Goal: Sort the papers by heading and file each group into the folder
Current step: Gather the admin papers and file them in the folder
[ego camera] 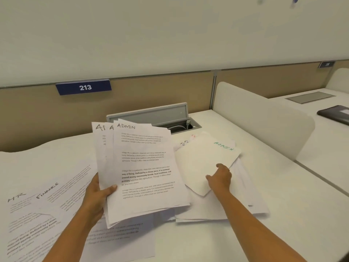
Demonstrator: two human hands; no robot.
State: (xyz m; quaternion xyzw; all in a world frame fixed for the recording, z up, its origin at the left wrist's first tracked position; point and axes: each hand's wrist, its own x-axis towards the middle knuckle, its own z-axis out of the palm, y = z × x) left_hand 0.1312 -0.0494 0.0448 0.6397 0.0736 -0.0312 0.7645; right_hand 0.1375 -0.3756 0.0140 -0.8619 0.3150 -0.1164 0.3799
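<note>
Head view: filing of the Admin group is in hand.
Left hand (97, 195) grasps the fanned Admin papers (143, 167), thumb on top, raised just left of the folder (205, 157) marked Admin, which lies on the counter (283, 205). Right hand (220, 177) has its fingers (209, 177) at the folder's near edge; whether they pinch or merely touch cannot be told. Judged next: lift the cover and slide the sheets in squared. HR and Finance sheets (47, 195) lie well left of the folder.
</note>
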